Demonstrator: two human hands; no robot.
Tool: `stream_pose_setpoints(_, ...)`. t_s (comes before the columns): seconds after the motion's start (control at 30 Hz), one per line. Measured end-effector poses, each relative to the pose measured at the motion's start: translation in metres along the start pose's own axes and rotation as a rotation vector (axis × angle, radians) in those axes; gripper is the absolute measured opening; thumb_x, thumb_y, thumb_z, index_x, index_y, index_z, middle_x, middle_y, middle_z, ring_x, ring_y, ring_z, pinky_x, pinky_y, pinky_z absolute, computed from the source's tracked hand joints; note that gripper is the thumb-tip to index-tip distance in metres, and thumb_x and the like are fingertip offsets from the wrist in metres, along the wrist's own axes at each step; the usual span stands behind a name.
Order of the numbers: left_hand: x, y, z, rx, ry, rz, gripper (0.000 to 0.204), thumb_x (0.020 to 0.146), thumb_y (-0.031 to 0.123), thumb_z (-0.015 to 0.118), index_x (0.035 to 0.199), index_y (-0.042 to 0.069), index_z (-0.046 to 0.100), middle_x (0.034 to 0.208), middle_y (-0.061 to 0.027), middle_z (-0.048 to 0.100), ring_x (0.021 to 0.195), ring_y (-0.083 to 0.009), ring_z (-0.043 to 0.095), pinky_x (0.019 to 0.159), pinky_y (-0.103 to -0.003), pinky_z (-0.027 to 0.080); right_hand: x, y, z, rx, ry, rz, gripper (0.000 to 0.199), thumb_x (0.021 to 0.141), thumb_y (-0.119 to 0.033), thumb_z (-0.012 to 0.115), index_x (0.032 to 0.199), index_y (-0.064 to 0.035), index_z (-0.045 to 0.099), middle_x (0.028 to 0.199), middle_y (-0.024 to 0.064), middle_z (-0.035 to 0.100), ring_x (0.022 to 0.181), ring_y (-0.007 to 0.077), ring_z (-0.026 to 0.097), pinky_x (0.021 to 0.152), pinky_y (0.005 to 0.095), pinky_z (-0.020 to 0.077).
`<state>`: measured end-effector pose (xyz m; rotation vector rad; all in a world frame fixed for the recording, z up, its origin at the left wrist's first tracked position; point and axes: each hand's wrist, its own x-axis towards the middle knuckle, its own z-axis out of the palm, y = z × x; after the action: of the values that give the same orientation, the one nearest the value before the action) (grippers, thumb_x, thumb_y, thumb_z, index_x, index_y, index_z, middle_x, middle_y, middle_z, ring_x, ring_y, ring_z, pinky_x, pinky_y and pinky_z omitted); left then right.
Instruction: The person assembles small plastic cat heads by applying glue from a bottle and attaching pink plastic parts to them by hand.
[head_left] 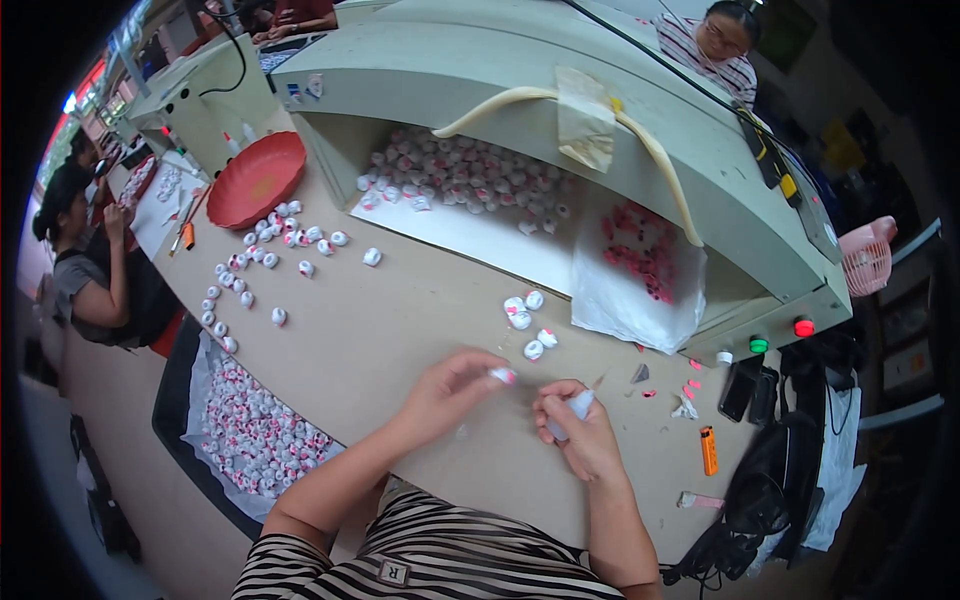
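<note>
Pinching a small white rounded piece with a pink patch (502, 375) in the fingers of the left hand (440, 392), over the tabletop (480, 440). Gripping a pale, soft-looking plastic squeeze bottle (575, 412) in the curled fingers of the right hand (588, 435), just to the right, with its thin tip pointing far and right, apart from the piece. Cannot tell the contents.

To work well, probably: keep the pinch light and at the edges, leave the pink patch uncovered, turn the tip close to the piece before squeezing, press gently to avoid smearing.

Just beyond, note five similar white pieces (519, 320) in a loose cluster. Farther, see a crinkled white sheet (640, 325) bearing pinkish-red bits (645, 255), and left of it heaped white pieces (470, 175) inside a pale box-shaped housing (420, 90). Far left, find a red scalloped round tray (255, 185); right, an orange lighter (709, 450).
</note>
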<state>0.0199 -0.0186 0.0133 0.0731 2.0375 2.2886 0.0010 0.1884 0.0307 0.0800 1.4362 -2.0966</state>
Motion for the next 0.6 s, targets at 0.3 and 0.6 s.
stream_pose_setpoints(0.3,0.064,0.031,-0.136,1.467,0.521,0.584,0.022,0.078,0.009,0.059,0.1,0.007,0.058,0.104,-0.0126,0.053,0.103,-0.0291,0.049,0.096,-0.042,0.034,0.003,-0.006,-0.001,-0.275,0.257,-0.304,0.021,0.092,-0.022,0.049,0.1,-0.002,0.053,0.079,0.0087,0.061,0.054,0.0114,0.056,0.043,0.0216,0.0419)
stream_pose_setpoints(0.6,0.01,0.037,-0.243,1.571,0.627,0.107,0.021,0.081,0.013,0.058,0.1,0.005,0.057,0.106,-0.0119,0.055,0.107,-0.0287,0.048,0.095,-0.044,0.033,0.012,0.003,-0.013,-0.442,0.341,-0.45,0.02,0.093,-0.024,0.047,0.097,-0.0046,0.051,0.073,0.0067,0.059,0.044,0.0076,0.05,0.036,0.0182,0.0319)
